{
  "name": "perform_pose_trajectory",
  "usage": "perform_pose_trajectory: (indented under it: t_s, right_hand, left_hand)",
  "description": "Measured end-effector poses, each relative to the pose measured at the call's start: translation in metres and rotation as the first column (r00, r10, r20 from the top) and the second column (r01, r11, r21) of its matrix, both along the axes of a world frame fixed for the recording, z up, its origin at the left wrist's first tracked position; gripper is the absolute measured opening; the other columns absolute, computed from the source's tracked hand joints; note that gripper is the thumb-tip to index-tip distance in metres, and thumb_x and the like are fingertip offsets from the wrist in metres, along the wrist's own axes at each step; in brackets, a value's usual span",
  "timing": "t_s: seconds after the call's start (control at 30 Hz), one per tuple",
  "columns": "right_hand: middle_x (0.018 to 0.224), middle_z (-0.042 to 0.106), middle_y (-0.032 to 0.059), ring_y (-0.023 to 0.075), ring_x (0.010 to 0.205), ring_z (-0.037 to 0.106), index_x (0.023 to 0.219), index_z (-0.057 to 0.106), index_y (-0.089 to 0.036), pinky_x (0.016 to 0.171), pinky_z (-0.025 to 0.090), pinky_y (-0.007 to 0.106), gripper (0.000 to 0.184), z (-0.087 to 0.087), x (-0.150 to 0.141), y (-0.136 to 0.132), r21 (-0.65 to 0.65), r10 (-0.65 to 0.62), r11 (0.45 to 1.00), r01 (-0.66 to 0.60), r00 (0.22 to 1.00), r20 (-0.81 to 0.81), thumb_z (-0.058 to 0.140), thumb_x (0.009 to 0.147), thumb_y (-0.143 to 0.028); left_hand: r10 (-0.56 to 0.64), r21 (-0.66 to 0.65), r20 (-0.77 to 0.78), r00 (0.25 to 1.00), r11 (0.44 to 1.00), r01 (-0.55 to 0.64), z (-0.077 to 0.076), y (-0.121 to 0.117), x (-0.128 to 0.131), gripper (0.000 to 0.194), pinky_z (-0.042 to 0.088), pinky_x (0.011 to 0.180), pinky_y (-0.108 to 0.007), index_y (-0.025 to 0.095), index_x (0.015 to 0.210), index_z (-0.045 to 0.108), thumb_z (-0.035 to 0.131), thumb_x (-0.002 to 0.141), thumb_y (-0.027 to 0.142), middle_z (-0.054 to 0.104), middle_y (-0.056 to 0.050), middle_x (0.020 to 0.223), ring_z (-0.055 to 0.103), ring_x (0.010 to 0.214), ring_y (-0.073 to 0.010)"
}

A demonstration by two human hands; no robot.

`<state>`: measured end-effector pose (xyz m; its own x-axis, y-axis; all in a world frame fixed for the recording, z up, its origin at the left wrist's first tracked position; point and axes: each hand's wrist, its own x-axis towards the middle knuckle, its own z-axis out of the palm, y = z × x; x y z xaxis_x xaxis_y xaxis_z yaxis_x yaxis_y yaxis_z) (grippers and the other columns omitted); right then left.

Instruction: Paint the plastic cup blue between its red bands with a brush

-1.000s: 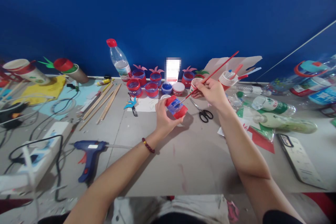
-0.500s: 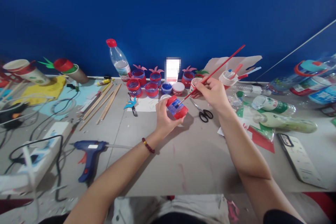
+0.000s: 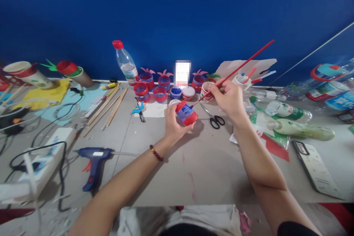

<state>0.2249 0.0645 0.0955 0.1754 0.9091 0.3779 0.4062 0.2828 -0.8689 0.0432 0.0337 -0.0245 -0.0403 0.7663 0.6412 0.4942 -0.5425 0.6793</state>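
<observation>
Between the fingers and thumb of my left hand (image 3: 175, 123) is a small red cup (image 3: 190, 118) with a blue painted band, tilted on its side above the table. My right hand (image 3: 228, 97) pinches a long red paintbrush (image 3: 249, 61). The brush tip meets the cup's blue band near its upper right. Just behind the cup stand a jar of blue paint (image 3: 176, 92) and a jar with a white lid (image 3: 188, 92). Several red and blue painted cups (image 3: 159, 94) stand around them, some topped with paper leaves. Black-handled scissors (image 3: 216, 121) lie beneath my right hand.
A blue glue gun (image 3: 95, 158) and a white power strip (image 3: 52, 155) with cables lie at left, near wooden sticks (image 3: 109, 107). A water bottle (image 3: 125, 64) stands at the back. Plastic bottles (image 3: 289, 110) and a phone (image 3: 316, 167) lie at right.
My right hand has shifted slightly to the right, and the brush tip has slid right along the blue band. The left hand and cup stay in nearly the same place.
</observation>
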Motion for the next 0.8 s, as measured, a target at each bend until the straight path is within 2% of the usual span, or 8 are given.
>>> perform_pose_trajectory:
  t_s: [0.13,0.3,0.37,0.63,0.8]
  right_hand:
    - [0.06,0.069,0.0028,0.0219,0.053,0.071,0.073,0.057,-0.023,0.051,0.059,0.035,0.028,-0.001,0.006,0.004,0.02,-0.009,1.0,0.011,0.998,-0.054,0.073,0.079,-0.046]
    - [0.059,0.069,0.0006,0.0204,0.053,0.071,0.077,0.058,-0.022,0.054,0.063,0.035,0.03,-0.011,0.002,0.008,-0.09,0.119,0.986,-0.139,0.971,-0.206,0.073,0.078,-0.047]
    - [0.057,0.068,-0.0008,0.0196,0.051,0.07,0.076,0.057,-0.022,0.052,0.062,0.033,0.032,-0.012,-0.003,0.007,-0.11,0.127,0.982,-0.154,0.967,-0.219,0.075,0.076,-0.048]
    - [0.06,0.07,0.0005,0.02,0.053,0.071,0.073,0.055,-0.022,0.051,0.06,0.032,0.028,-0.004,-0.006,0.001,-0.034,0.043,0.998,-0.046,0.997,-0.072,0.072,0.079,-0.045]
    - [0.058,0.068,0.0014,0.0212,0.053,0.071,0.071,0.056,-0.024,0.054,0.06,0.035,0.028,0.001,0.0,0.001,0.023,-0.022,0.999,0.023,0.999,-0.034,0.073,0.078,-0.044]
  left_hand:
    - [-0.007,-0.017,-0.021,1.0,1.0,0.007,0.0,-0.001,0.0,0.083,0.043,0.098,-0.048,0.025,0.131,0.039,0.084,0.062,0.04,0.053,-0.011,0.123,0.052,0.112,-0.0287]
    - [-0.018,0.021,-0.023,1.0,1.0,0.018,0.0,0.0,0.001,0.082,0.043,0.098,-0.048,0.025,0.13,0.038,0.084,0.063,0.04,0.053,-0.01,0.122,0.052,0.11,-0.0282]
    - [-0.022,0.031,-0.012,1.0,0.999,0.022,-0.001,0.001,0.001,0.082,0.042,0.098,-0.048,0.024,0.13,0.039,0.083,0.063,0.041,0.054,-0.01,0.122,0.052,0.11,-0.0279]
    - [0.002,0.015,-0.001,1.0,1.0,-0.002,0.0,0.001,0.0,0.082,0.044,0.096,-0.047,0.024,0.129,0.04,0.082,0.064,0.05,0.054,-0.011,0.121,0.052,0.109,-0.0279]
    - [-0.035,0.033,0.0,0.999,0.999,0.035,0.003,0.0,0.0,0.083,0.045,0.094,-0.046,0.025,0.13,0.042,0.078,0.066,0.062,0.055,-0.01,0.12,0.053,0.108,-0.0272]
